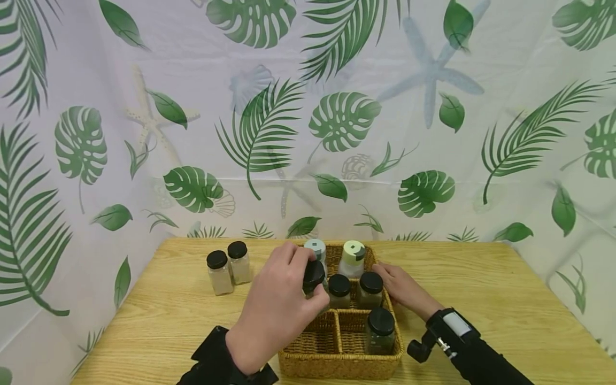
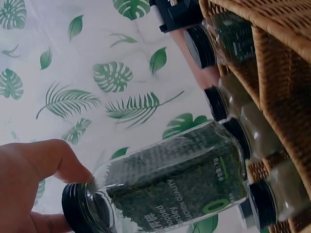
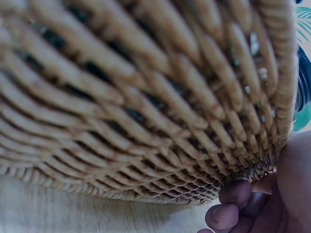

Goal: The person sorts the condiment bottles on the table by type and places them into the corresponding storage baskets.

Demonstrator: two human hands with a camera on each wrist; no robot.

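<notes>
My left hand (image 1: 279,299) pinches the black lid of a clear chopped parsley jar (image 2: 175,174) filled with dark green flakes. In the head view the hand hides most of this jar, held above the left part of a divided wicker basket (image 1: 341,366). At the basket's right side, my right hand (image 1: 404,289) grips the edge; the right wrist view has its curled fingers (image 3: 235,194) beside the woven wall. Two black-lidded jars, one left (image 1: 339,291) and one right (image 1: 370,291), stand in the middle row. Another black-lidded jar (image 1: 380,331) occupies the front right compartment.
At the basket's back stand a light-blue-lidded bottle (image 1: 315,247) and a yellow-green-lidded bottle (image 1: 353,259). Two black-lidded jars of pale contents, a nearer one (image 1: 221,275) and a farther one (image 1: 239,264), stand on the wooden table (image 1: 159,310) to the left. A leaf-patterned cloth (image 1: 356,203) hangs behind.
</notes>
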